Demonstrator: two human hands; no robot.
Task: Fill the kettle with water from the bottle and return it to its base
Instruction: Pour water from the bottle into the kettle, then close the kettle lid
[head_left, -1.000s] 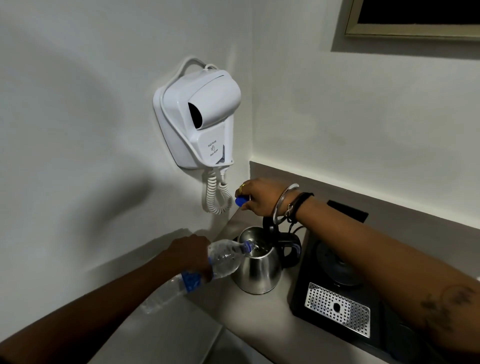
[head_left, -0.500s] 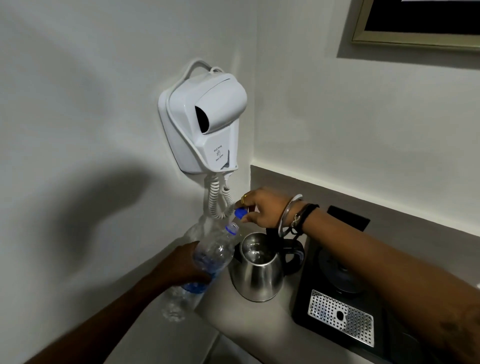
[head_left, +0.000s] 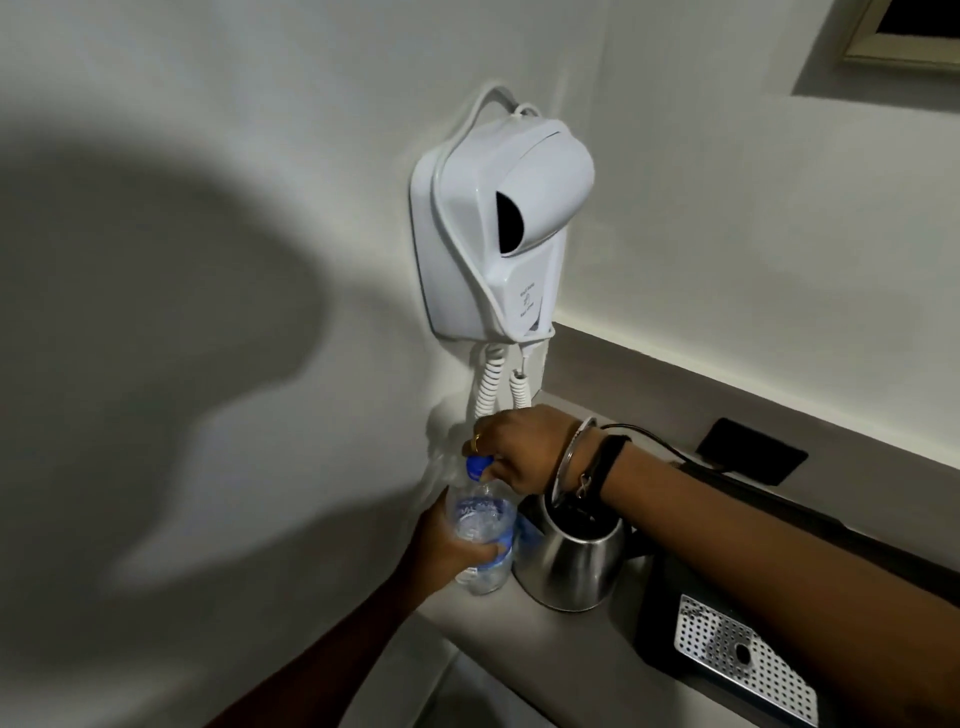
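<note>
A clear plastic water bottle (head_left: 480, 525) with a blue label stands upright at the counter's left end, gripped round its middle by my left hand (head_left: 449, 545). My right hand (head_left: 519, 447) holds the blue cap (head_left: 478, 466) on the bottle's neck with its fingertips. Just right of the bottle sits the steel kettle (head_left: 571, 566) on the counter, lid open, partly hidden under my right wrist. Its base is hidden behind my right arm.
A white wall-mounted hair dryer (head_left: 498, 228) with a coiled cord (head_left: 488, 384) hangs above the bottle. A black tray with a perforated metal grid (head_left: 743, 660) lies right of the kettle. A black socket plate (head_left: 750, 457) sits on the backsplash. The grey counter (head_left: 545, 654) ends at left.
My left hand tipped the bottle back from pouring into the kettle and stood it upright. My right hand brought the blue cap down onto the bottle's neck.
</note>
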